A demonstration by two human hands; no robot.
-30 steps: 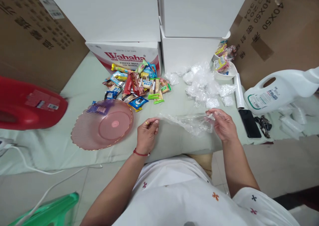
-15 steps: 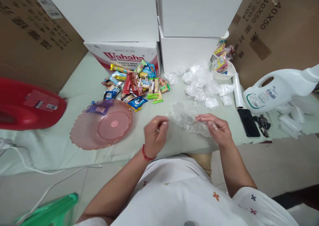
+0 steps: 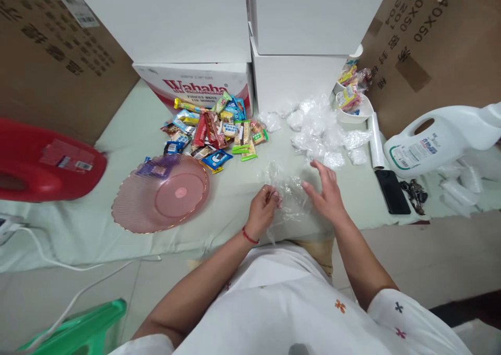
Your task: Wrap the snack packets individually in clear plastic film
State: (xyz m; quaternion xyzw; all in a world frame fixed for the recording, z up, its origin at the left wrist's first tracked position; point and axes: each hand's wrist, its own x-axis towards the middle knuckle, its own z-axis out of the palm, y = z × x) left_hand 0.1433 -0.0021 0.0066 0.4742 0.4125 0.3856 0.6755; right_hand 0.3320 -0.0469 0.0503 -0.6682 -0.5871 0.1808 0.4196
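Observation:
A crumpled clear plastic bag [image 3: 291,198] lies at the front of the cloth-covered table, between my two hands. My left hand [image 3: 264,209] pinches its left edge, fingers pressed together. Fingers spread, my right hand [image 3: 325,194] is at the bag's right side; whether the thumb touches the film is hard to see. Behind the bag sits a heap of balled clear plastic bags [image 3: 315,128]. A pile of wrapped snacks [image 3: 213,130] lies to the left of that heap. Nearer my left side stands a pink glass bowl [image 3: 162,198] with a gold scalloped rim.
White boxes [image 3: 297,81] and a Wahaba carton [image 3: 195,81] stand at the back. A red jug [image 3: 50,162] is at the left. On the right are a white detergent bottle [image 3: 434,141], a phone [image 3: 392,192], keys [image 3: 415,196], a plastic roll [image 3: 377,141] and a snack bowl [image 3: 355,112].
My left hand has moved right and now grips the plastic bag. My right hand has let go of its side, opened and shifted slightly left and away from me.

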